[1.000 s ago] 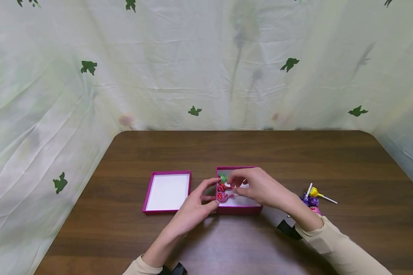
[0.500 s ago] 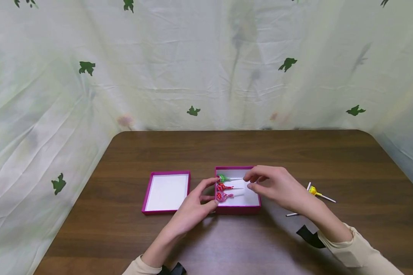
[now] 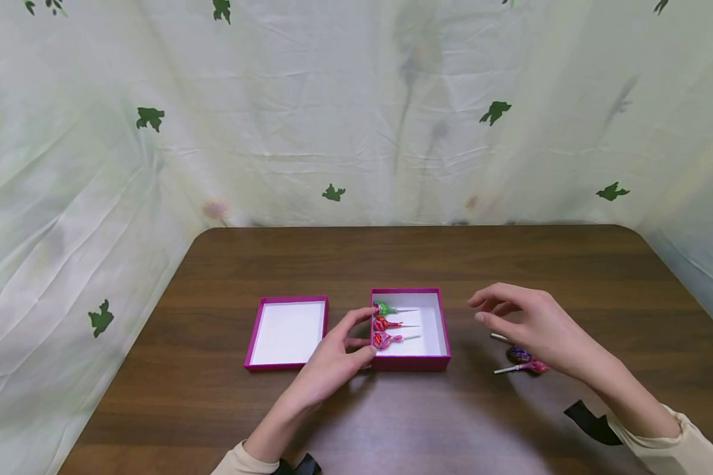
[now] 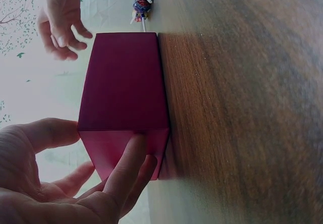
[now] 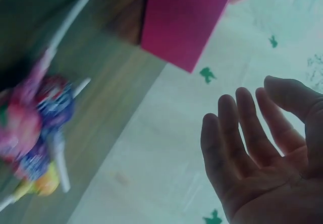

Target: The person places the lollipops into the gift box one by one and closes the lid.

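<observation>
My left hand [image 3: 335, 356] rests its fingertips against the left side of an open magenta box [image 3: 412, 363]; the left wrist view shows fingers [image 4: 128, 163] lying along the outer wall. Inside the box, three wrapped lollipops lie side by side: a green one [image 3: 383, 308], a red one [image 3: 381, 323] and a pink one [image 3: 383, 340], sticks to the right. Right of the box my right hand [image 3: 535, 326] hangs in the air with loosely bent fingers and holds nothing. It partly hides a pile of lollipops with a pink one [image 3: 535, 365] and a purple one [image 3: 517, 354].
Left of the box lies its lid [image 3: 288, 333], white inside up with a magenta rim. A yellow lollipop [image 5: 46, 181] shows in the pile in the right wrist view. A pale curtain [image 3: 356, 119] hangs behind the brown wooden table [image 3: 392, 257].
My right hand has let go of the green lollipop in the box and moved right, out over the loose pile. My left hand has stayed at the box.
</observation>
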The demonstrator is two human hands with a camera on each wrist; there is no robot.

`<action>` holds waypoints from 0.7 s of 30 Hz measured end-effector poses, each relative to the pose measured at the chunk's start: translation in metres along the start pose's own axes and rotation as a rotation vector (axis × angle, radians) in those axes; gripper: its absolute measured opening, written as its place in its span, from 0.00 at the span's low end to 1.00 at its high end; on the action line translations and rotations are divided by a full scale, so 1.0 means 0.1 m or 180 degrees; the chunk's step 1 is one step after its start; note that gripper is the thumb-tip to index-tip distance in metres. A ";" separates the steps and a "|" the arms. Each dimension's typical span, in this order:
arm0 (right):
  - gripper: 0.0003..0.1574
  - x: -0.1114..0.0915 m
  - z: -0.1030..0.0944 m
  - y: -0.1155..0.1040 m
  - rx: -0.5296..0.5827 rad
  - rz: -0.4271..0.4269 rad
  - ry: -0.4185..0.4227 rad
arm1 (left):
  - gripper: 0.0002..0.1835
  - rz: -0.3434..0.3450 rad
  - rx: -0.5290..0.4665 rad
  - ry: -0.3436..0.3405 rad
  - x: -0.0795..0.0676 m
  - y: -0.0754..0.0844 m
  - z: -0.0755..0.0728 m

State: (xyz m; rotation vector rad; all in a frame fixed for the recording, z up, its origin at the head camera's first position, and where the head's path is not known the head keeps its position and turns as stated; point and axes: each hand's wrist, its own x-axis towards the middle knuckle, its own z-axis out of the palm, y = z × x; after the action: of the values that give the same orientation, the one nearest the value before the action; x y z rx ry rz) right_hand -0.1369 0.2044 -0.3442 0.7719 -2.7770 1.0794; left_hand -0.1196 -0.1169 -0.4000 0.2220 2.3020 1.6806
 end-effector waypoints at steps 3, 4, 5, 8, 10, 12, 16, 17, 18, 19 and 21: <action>0.11 -0.06 -0.05 0.05 -0.0074 0.0113 -0.0021 | 0.31 0.0010 -0.0015 -0.0005 -0.01 0.00 0.00; 0.10 -0.08 -0.07 0.08 -0.0094 0.0136 -0.0035 | 0.31 0.0008 -0.0016 -0.0005 -0.01 0.00 0.00; 0.10 -0.10 -0.08 0.10 -0.0117 0.0152 -0.0045 | 0.31 0.0014 -0.0014 -0.0002 -0.01 0.00 0.00; 0.11 -0.15 -0.12 0.17 -0.0165 0.0167 -0.0054 | 0.31 0.0024 -0.0006 0.0003 0.00 0.00 0.00; 0.12 -0.18 -0.14 0.21 -0.0176 0.0177 -0.0050 | 0.31 0.0022 -0.0004 0.0007 -0.01 0.01 0.00; 0.14 -0.21 -0.16 0.25 -0.0225 0.0150 -0.0009 | 0.31 0.0032 -0.0015 0.0011 -0.01 0.01 0.00; 0.18 -0.27 -0.20 0.34 -0.0323 0.0054 0.0059 | 0.31 0.0033 -0.0017 0.0019 -0.01 0.02 0.00; 0.19 -0.28 -0.21 0.36 -0.0348 0.0034 0.0070 | 0.31 0.0033 -0.0013 0.0019 -0.01 0.02 0.00; 0.19 -0.29 -0.22 0.38 -0.0356 0.0035 0.0067 | 0.31 0.0028 -0.0002 0.0018 -0.01 0.02 0.00; 0.20 -0.30 -0.23 0.41 -0.0356 0.0035 0.0065 | 0.30 0.0017 0.0008 0.0017 -0.01 0.02 0.00; 0.22 -0.32 -0.25 0.47 -0.0361 0.0061 0.0061 | 0.30 0.0014 0.0019 0.0014 -0.01 0.01 0.00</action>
State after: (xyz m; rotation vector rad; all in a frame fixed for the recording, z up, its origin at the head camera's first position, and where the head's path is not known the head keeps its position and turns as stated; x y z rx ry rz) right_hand -0.1344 0.2638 -0.3617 0.7196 -2.8062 0.9177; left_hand -0.1191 -0.1168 -0.3989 0.2248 2.3118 1.6780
